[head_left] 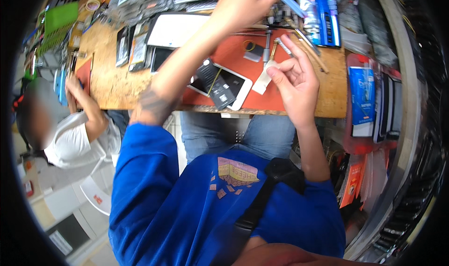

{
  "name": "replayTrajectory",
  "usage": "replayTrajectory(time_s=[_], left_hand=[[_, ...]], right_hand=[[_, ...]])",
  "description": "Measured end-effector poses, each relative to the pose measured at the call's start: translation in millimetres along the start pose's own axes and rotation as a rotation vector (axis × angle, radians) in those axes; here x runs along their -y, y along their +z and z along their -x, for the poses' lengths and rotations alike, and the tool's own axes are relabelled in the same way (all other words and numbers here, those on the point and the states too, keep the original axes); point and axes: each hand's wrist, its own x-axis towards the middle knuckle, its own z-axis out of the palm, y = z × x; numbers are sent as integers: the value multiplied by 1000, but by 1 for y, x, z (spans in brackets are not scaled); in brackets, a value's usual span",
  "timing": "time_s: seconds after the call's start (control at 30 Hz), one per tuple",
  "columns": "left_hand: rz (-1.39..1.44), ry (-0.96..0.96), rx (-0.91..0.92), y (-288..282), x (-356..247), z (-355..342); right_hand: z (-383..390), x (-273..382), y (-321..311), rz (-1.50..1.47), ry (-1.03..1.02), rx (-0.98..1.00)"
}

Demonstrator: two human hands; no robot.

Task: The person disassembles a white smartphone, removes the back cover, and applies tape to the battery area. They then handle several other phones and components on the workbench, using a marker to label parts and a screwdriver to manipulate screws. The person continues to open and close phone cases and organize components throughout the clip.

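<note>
My right hand (pixel 299 86) is closed in a pinch over the red mat (pixel 257 104). Between its thumb and fingers is a small cream strip (pixel 262 82); a thin gold-coloured piece rises beside it. Reaching across the bench, my left hand (pixel 241 4) is at the top edge, next to a light-blue tool (pixel 293 6). Its fingertips are partly cut off, so its grip is hidden. Between my arms lies a white-framed smartphone (pixel 241 84), with a black phone battery (pixel 216 84) resting slantwise on it and a yellow rubber band around them.
A small grey part (pixel 253 53) lies by a screwdriver (pixel 267 46). Blue bottles (pixel 323 20), tools and packets crowd the back. A white panel (pixel 177 29) stands left of centre. A red bin (pixel 360 144) holds packages at right. Another person (pixel 70 139) works at left.
</note>
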Motion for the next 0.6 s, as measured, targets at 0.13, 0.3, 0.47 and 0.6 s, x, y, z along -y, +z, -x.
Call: replayTrajectory(time_s=[0.13, 0.3, 0.47, 0.6], left_hand=[[472, -654, 72, -59, -60, 150], [704, -979, -20, -75, -74, 219], [834, -1051, -66, -76, -67, 235], [866, -983, -104, -71, -68, 239]], right_hand=[[-5, -14, 31, -126, 51, 51], [-5, -24, 62, 37, 127, 152], [-15, -28, 72, 496, -21, 168], [-25, -33, 74, 646, -88, 151]])
